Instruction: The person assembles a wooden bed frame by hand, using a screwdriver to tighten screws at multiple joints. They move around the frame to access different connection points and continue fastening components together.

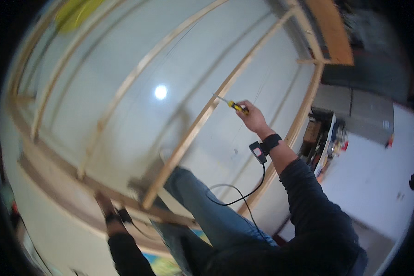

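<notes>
My right hand is closed round the yellow and black handle of a screwdriver. Its thin metal shaft points up and left, with the tip over or close to a wooden slat; contact cannot be made out. At the lower left, my left hand is at the bottom rail of the wooden frame. Blur and its small size hide how its fingers lie. Each wrist wears a black strap, and a small box with a cable sits at the right one.
Several slats cross the frame in front of a pale, shiny panel. My jeans-clad leg reaches in between the slats. A cable loops from my right wrist. To the right are a cluttered shelf, a grey cabinet and a white surface.
</notes>
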A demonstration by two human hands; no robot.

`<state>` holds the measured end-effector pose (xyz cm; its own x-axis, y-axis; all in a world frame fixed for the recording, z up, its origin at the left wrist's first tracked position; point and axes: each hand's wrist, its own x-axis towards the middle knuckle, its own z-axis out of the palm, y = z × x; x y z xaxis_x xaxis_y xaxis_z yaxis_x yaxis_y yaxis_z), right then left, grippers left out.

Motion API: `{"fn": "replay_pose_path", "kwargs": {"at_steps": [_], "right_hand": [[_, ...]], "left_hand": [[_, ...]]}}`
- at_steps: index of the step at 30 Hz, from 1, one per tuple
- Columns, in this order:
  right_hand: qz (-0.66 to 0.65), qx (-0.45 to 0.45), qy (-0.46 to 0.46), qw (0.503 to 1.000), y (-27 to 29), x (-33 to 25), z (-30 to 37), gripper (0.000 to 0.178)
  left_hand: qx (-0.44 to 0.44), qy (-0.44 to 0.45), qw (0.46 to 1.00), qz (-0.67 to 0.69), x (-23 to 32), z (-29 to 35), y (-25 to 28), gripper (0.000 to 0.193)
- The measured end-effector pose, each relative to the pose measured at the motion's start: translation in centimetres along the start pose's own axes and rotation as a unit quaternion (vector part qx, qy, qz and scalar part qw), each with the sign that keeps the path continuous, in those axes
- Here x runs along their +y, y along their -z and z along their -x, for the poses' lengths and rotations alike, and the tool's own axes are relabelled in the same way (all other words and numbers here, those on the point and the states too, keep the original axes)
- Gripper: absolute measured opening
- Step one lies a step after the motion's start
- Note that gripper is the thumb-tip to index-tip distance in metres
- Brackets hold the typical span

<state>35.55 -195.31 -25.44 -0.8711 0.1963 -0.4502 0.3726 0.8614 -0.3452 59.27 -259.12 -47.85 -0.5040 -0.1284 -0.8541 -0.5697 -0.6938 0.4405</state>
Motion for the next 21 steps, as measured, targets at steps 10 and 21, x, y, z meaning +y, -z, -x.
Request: {"fn": "replay_pose_path", "kwargs": {"at_steps": [10, 21], "right_hand": [[0.010, -0.370, 0.202, 0.907, -21.4, -18.4, 5.4, 0.024], [-0.027, -0.454, 0.192, 0.870, -29.8, -18.9, 10.9, 0.025]], "left_hand": [[0.387, -0.136, 0.749, -0.520, 0.1, 0.3, -4.4, 0.048], [0.274, -0.203, 0.784, -0.519, -0.4, 0.1, -2.8, 0.055]]}}
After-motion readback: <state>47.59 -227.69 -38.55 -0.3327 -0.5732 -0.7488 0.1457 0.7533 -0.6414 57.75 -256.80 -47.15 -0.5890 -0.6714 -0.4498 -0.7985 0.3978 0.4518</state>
